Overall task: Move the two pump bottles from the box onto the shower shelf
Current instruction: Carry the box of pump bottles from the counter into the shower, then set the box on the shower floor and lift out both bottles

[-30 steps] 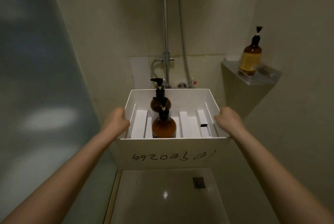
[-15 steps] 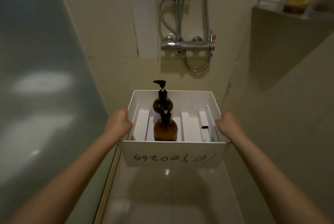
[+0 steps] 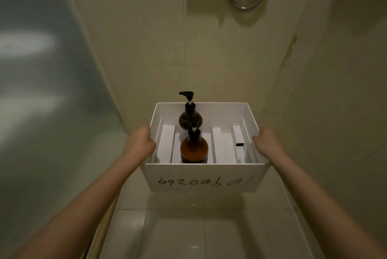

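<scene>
I hold a white cardboard box [image 3: 209,179] in front of me, above the shower floor. My left hand [image 3: 139,143] grips its left wall and my right hand [image 3: 267,143] grips its right wall. Two amber pump bottles stand upright inside, one behind the other. The near bottle [image 3: 194,147] is by the front wall. Behind it, the far bottle [image 3: 189,117] shows its black pump head above the box rim. White dividers line the box floor. The shower shelf is out of view.
A frosted glass panel [image 3: 41,91] runs along the left. Tiled walls close in ahead and on the right, with a shower hose loop [image 3: 247,1] at the top. The glossy shower floor [image 3: 199,233] lies below the box.
The view has tilted downward: the shelf with its third bottle and the shower mixer have slid out of the top of the frame. My hands keep the same grip on the box.
</scene>
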### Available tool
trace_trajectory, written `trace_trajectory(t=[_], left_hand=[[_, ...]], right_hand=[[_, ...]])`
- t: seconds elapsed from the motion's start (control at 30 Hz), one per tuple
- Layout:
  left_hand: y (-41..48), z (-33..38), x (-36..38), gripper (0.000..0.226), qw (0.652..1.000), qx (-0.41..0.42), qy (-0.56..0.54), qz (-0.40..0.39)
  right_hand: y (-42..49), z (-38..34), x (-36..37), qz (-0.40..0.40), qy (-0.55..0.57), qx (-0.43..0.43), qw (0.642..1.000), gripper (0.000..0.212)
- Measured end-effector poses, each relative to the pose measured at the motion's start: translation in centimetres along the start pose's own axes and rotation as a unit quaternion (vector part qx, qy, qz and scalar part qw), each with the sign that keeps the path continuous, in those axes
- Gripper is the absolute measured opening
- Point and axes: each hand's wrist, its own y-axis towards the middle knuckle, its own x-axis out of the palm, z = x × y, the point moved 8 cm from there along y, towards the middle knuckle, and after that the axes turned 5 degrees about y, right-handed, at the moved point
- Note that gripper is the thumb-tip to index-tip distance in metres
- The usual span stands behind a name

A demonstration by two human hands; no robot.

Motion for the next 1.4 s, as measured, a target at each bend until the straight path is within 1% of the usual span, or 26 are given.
trace_trajectory(t=[0.1, 0.23, 0.37, 0.57, 0.77, 1.07, 1.3, 1.4], left_hand=[[0.3, -2.1, 4.6, 0.026, 1.0, 0.001, 0.007, 0.002], [0.0, -4.3, 10.2, 0.02, 1.0, -0.001, 0.0, 0.005], [-0.3, -6.6, 15.8, 0.027, 1.0, 0.008, -0.008, 0.003], [-0.8, -10.3, 23.0, 0.026, 1.0, -0.011, -0.016, -0.019], [-1.6, -13.2, 28.5, 0.024, 1.0, -0.009, -0.013, -0.017], [-4.0, -18.8, 36.0, 0.027, 0.999, -0.032, -0.02, -0.032], [-5.4, -22.2, 39.6, 0.024, 0.998, -0.041, -0.017, -0.048], [-6.0, -23.0, 40.5, 0.027, 0.997, -0.044, -0.032, -0.055]], right_hand=[[0.9, 3.0, 4.1, 0.003, -0.009, 0.002, 1.0, 0.03], [1.7, 6.7, 8.9, 0.012, -0.027, -0.009, 1.0, 0.03], [2.5, 10.3, 13.4, 0.011, -0.029, -0.025, 0.999, 0.031], [3.0, 15.0, 19.9, -0.003, -0.026, -0.022, 0.999, 0.03], [2.8, 19.2, 25.4, -0.006, -0.021, -0.013, 1.0, 0.025], [1.7, 24.1, 33.2, -0.025, -0.025, -0.01, 0.999, 0.025], [-0.1, 26.7, 37.3, -0.037, -0.024, 0.013, 0.999, 0.025], [-0.5, 27.1, 38.1, -0.044, -0.03, 0.011, 0.999, 0.025]])
